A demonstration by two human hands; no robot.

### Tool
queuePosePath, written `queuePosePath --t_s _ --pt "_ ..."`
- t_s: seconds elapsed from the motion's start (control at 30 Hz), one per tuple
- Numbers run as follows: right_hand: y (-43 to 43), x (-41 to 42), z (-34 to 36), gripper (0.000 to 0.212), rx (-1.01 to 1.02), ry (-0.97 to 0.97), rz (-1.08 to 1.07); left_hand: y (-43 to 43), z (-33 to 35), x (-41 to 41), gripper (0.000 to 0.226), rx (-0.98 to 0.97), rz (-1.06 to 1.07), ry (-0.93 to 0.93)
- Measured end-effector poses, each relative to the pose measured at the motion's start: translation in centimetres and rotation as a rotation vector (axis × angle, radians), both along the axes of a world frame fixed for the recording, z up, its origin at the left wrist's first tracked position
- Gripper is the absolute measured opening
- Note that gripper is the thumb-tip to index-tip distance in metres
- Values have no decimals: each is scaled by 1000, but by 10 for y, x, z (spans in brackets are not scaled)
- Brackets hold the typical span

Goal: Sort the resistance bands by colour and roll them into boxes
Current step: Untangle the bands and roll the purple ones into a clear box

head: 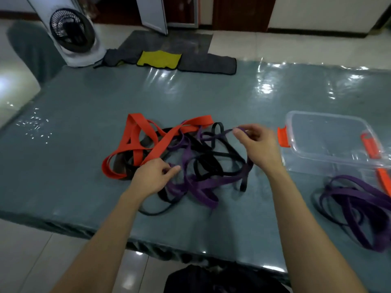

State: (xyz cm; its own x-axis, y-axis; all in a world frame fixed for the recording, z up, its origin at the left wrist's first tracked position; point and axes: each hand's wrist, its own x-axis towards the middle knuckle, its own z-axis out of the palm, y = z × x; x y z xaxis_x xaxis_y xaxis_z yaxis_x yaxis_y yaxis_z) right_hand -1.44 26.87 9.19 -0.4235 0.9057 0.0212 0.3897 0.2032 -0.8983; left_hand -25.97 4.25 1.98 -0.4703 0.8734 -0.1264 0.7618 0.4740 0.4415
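A tangled heap of resistance bands lies mid-table: wide orange bands (pixel 148 142) on the left, thin black bands (pixel 213 157) and purple bands (pixel 201 187) woven together on the right. My left hand (pixel 152 176) pinches a purple band at the heap's near left. My right hand (pixel 256 144) pinches another stretch of purple band, lifted a little above the heap's far right. A separate pile of purple bands (pixel 355 208) lies at the right edge. A clear plastic box (pixel 325 136) with orange clips stands open and empty beyond that pile.
The table (pixel 84 127) has a shiny grey-green cover. At its far edge lie grey cloths (pixel 207 64) and a yellow cloth (pixel 158 60). A white fan (pixel 74 37) stands at the far left. A dark bag (pixel 211 280) sits below the near edge.
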Motion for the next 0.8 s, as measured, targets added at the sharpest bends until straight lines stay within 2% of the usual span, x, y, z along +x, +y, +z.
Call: queuePosePath --t_s 0.03,0.07,0.1,0.17,0.23,0.27,0.37,0.43,0.5,0.53,0.6,0.67,0.7,0.73,0.8 --pt "2 12 9 33 21 7 -50 6 4 1 63 29 0 20" --pt "4 24 17 33 39 -10 -79 13 6 4 60 62 -2 -38" --pt "5 37 24 31 60 -46 -85 22 9 10 76 68 -21 -134" --pt "7 59 37 24 91 -102 -71 44 12 27 128 22 -138 -277" --pt "8 79 51 18 85 -78 -65 70 9 55 167 -24 -297 -188" --pt "8 88 58 16 76 -49 -61 83 2 69 177 -31 -349 -112" --pt "8 119 77 12 54 97 -33 120 -7 115 185 95 -341 99" --pt "12 143 88 13 58 191 1 141 -6 141 174 265 -285 148" --pt "19 171 94 16 58 280 29 160 -8 155 155 416 -191 98" --pt "23 186 95 18 43 346 33 169 -10 158 146 427 -148 60" --pt "32 216 93 21 -3 462 9 183 -9 156 116 265 -169 -10" --pt "45 242 86 24 -9 482 -52 188 -7 155 62 34 -278 -118" --pt "53 254 82 28 -16 451 -92 187 -6 157 38 -15 -325 -175" --pt "59 265 78 31 -28 375 -129 185 -4 162 27 -20 -342 -208" --pt "74 288 67 30 5 -3 -131 181 4 176 25 47 -335 -198"
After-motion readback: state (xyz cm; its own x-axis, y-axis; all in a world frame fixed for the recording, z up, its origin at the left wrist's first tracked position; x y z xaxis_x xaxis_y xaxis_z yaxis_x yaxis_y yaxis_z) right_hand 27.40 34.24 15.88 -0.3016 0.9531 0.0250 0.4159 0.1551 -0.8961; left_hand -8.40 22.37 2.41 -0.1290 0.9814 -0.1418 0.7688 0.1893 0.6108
